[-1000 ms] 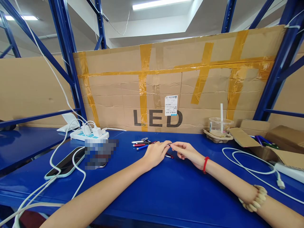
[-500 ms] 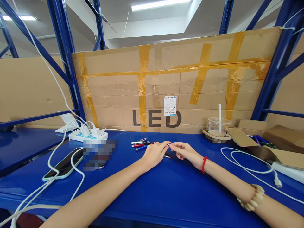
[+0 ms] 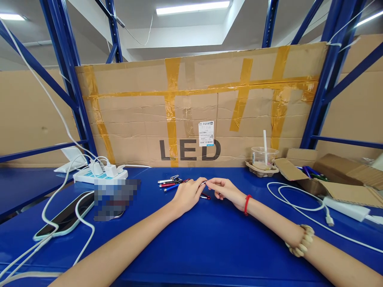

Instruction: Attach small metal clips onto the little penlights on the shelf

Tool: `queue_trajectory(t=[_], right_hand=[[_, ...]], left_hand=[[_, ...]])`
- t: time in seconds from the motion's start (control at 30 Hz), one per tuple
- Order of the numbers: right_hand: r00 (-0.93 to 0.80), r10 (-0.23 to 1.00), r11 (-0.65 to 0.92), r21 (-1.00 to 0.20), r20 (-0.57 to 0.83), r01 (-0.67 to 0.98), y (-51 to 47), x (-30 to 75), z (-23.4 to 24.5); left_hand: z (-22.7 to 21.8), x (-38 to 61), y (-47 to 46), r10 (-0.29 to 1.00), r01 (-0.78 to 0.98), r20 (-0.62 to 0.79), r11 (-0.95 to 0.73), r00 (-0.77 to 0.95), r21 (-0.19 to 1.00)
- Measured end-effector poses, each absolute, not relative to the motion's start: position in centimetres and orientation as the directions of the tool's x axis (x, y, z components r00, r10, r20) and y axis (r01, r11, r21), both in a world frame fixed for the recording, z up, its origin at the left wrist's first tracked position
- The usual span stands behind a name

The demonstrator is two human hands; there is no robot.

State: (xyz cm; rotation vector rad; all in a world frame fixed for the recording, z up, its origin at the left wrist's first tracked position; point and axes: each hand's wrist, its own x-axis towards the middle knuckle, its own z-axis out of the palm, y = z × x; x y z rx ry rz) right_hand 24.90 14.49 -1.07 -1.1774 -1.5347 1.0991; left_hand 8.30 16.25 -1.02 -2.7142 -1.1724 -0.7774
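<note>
My left hand (image 3: 188,195) is closed, palm down, with thumb and forefinger pinching a slim dark pen (image 3: 205,182) that is mostly hidden by the fingers. At the pen's other end my right hand (image 3: 226,192) meets it, closed in a fingertip pinch. Just left of my left hand lies a small bunch of pens (image 3: 168,184), in silver, red and blue, partly covered by that hand. Beneath the fingers, between both hands, a red pen (image 3: 205,196) rests on the blue table (image 3: 191,243).
Left stand a white power strip (image 3: 85,175) with chargers and cables, a phone (image 3: 64,217) and a blurred-out patch. To the right are a plastic cup (image 3: 259,160) with a straw in a carton holder, a coiled white cable (image 3: 287,195) and an open cardboard box (image 3: 344,191) holding pens.
The whole scene has shifted left in view as the camera turned slightly right. Both hands keep the same pinch on the pen.
</note>
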Motion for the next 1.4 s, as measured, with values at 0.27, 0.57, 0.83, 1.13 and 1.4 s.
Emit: queue_trajectory(t=[0.27, 0.57, 0.83, 1.13, 1.4], right_hand=[[-0.102, 0.981, 0.185, -0.951, 0.164, 0.249, 14.74, 24.98, -1.27], [-0.017, 0.948, 0.308, -0.903, 0.317, 0.300, 15.18, 25.42, -1.68], [-0.024, 0.956, 0.286, -0.910, 0.293, 0.299, 15.22, 25.64, -1.44], [0.005, 0.987, 0.152, -0.943, 0.160, 0.297, 14.92, 25.66, -0.96], [-0.020, 0.997, 0.073, -0.969, 0.070, 0.237, 14.76, 25.50, -0.89]], left_hand=[[-1.07, 8.28, 16.36, 0.682, 0.725, 0.468, -0.678, 0.562, 0.117], [-0.99, 8.48, 16.54, 0.686, 0.731, 0.435, -0.677, 0.583, 0.088], [-0.81, 8.35, 16.36, 0.662, 0.701, 0.416, -0.709, 0.623, 0.078], [-0.81, 8.25, 16.40, 0.655, 0.663, 0.413, -0.733, 0.632, 0.148], [-0.51, 8.11, 16.30, 0.651, 0.635, 0.413, -0.747, 0.637, 0.199]])
